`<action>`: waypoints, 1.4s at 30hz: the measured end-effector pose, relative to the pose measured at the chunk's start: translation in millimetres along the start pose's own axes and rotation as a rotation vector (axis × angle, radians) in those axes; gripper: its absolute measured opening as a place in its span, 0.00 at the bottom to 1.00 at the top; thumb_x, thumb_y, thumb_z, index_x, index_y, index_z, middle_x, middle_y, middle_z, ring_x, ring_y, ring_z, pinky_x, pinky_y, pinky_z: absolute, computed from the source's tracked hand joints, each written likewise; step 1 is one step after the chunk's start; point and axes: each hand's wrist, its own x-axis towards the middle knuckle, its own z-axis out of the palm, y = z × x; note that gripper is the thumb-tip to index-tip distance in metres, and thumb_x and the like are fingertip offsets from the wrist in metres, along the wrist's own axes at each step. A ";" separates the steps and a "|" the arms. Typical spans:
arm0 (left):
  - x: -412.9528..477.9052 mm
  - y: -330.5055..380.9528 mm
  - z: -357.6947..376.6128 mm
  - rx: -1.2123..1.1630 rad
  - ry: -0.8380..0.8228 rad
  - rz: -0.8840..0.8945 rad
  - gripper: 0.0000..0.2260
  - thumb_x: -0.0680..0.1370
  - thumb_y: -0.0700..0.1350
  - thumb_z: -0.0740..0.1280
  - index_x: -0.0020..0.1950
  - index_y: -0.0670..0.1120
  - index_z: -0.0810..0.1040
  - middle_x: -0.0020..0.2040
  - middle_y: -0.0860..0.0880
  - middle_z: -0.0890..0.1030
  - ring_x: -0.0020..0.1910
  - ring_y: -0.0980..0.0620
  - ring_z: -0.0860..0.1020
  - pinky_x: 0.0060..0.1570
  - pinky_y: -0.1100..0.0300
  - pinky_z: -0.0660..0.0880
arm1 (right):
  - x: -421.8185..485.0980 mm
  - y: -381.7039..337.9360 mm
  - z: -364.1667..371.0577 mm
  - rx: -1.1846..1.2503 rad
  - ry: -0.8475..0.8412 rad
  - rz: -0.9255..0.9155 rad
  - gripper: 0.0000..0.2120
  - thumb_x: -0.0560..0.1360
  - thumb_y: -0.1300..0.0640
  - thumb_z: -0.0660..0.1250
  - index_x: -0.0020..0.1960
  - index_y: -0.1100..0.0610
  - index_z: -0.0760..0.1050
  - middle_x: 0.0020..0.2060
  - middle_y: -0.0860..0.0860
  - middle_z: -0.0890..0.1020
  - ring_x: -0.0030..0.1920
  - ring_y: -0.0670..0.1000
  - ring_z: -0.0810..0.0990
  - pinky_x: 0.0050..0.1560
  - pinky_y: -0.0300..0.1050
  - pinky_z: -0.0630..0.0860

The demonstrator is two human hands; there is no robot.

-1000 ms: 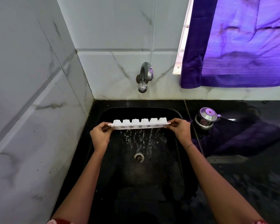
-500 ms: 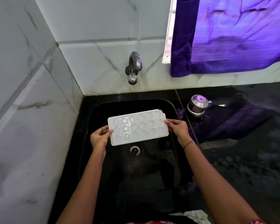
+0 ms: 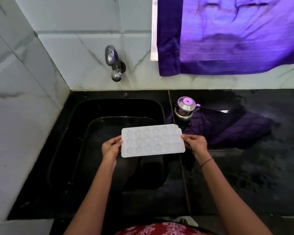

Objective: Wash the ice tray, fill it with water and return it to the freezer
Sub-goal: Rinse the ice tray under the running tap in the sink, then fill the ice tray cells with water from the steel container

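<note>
White plastic ice tray [image 3: 153, 140] in the middle of the frame, flat, cups up, over the shiny black sink [image 3: 92, 133]. Held by both short ends: left hand [image 3: 110, 147] curled on the left edge, right hand [image 3: 196, 143] pinching the right edge. Little star and round cups, maybe wet, too blurry to tell. Curved metal tap [image 3: 113, 62] at upper middle. Small shiny steel pot [image 3: 185, 108] on a crumpled purple cloth [image 3: 227, 129], right of middle, on the black bench [image 3: 244, 175].

We are looking at two forearms that are showing bare down to the lower edge of the view. Behind the right hand [image 3: 196, 143], a thin, dark, chain-like bracelet [image 3: 206, 161] is circling the wrist. Between the arms, a red garment [image 3: 159, 230] is showing, printed with pale pink and white branching shapes.
</note>
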 end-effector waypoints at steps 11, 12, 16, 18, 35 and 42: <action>-49.9 -11.2 125.0 0.093 0.069 0.060 0.08 0.73 0.34 0.70 0.51 0.39 0.82 0.48 0.44 0.83 0.47 0.49 0.81 0.53 0.56 0.77 | 45.5 -6.6 -121.4 -0.095 0.052 -0.024 0.06 0.71 0.65 0.72 0.47 0.67 0.81 0.43 0.57 0.84 0.39 0.50 0.83 0.47 0.44 0.80; -50.7 -10.8 133.8 0.095 0.068 0.060 0.07 0.73 0.34 0.70 0.49 0.40 0.83 0.48 0.44 0.83 0.47 0.49 0.81 0.54 0.55 0.78 | 48.1 -8.4 -129.0 -0.099 0.064 -0.025 0.07 0.71 0.65 0.72 0.47 0.67 0.81 0.42 0.57 0.84 0.39 0.51 0.83 0.48 0.45 0.79; -52.4 -8.3 163.4 0.102 0.056 0.045 0.06 0.72 0.34 0.70 0.45 0.44 0.83 0.44 0.46 0.84 0.46 0.49 0.82 0.54 0.53 0.79 | 60.3 -15.1 -151.4 -0.113 0.095 -0.036 0.07 0.71 0.64 0.73 0.48 0.67 0.81 0.42 0.57 0.83 0.42 0.54 0.83 0.49 0.47 0.80; -51.3 -8.1 175.0 0.109 0.052 0.052 0.06 0.72 0.34 0.70 0.44 0.44 0.83 0.43 0.47 0.83 0.45 0.49 0.82 0.54 0.53 0.79 | 67.6 -17.6 -158.8 -0.117 0.100 -0.045 0.07 0.71 0.64 0.73 0.47 0.66 0.81 0.41 0.57 0.83 0.40 0.53 0.83 0.45 0.44 0.82; -26.1 -15.2 176.0 0.200 0.047 0.017 0.06 0.72 0.36 0.71 0.43 0.47 0.82 0.46 0.46 0.84 0.48 0.48 0.82 0.55 0.50 0.78 | 93.8 -11.4 -151.4 -0.228 0.065 -0.038 0.04 0.71 0.62 0.73 0.44 0.62 0.82 0.42 0.57 0.84 0.41 0.52 0.83 0.47 0.43 0.82; -23.5 5.5 182.3 0.408 0.208 0.141 0.16 0.73 0.44 0.71 0.61 0.49 0.76 0.48 0.54 0.80 0.45 0.56 0.77 0.47 0.61 0.73 | 105.4 -46.7 -151.8 -0.503 0.116 -0.206 0.11 0.73 0.55 0.71 0.52 0.61 0.81 0.40 0.55 0.83 0.41 0.54 0.83 0.49 0.46 0.79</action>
